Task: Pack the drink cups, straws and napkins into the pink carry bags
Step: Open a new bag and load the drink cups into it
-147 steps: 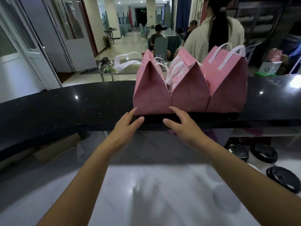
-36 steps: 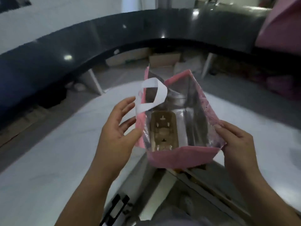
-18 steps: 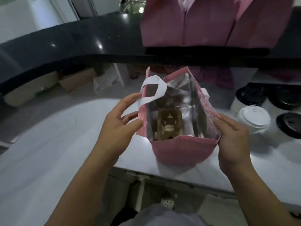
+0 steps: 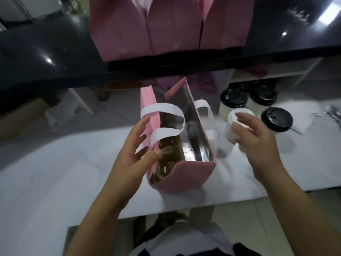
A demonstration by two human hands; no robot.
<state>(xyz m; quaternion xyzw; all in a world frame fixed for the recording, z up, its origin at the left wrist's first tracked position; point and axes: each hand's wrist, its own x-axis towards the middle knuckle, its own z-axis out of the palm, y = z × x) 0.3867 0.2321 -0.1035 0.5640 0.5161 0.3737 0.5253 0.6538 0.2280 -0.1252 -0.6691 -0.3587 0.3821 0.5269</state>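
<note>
currently, from the head view, an open pink carry bag with a silver foil lining stands upright on the white worktop, near its front edge. a brown cardboard cup holder lies at the bottom of it; no cup is inside. the left hand is beside the bag's left wall, fingers spread and loose, gripping nothing, thumb at the rim under the white strap handle; whether it touches i cannot tell. the right hand reaches with straight, parted fingers at a white paper cup with a white lid, which stands just right of the bag; the fingers aren't closed round it, and blur hides any contact. three black-lidded cups stand behind, and closed pink bags sit on the glossy black counter beyond.

risks, as i judge: the bag looks light and neither hand holds it, so a cup catching the rim or the drooping handle could tip it or fold the wall in. a hasty grip by the lid could pop it off and spill. a cup missing the holder's cut-out would sit crooked.
</note>
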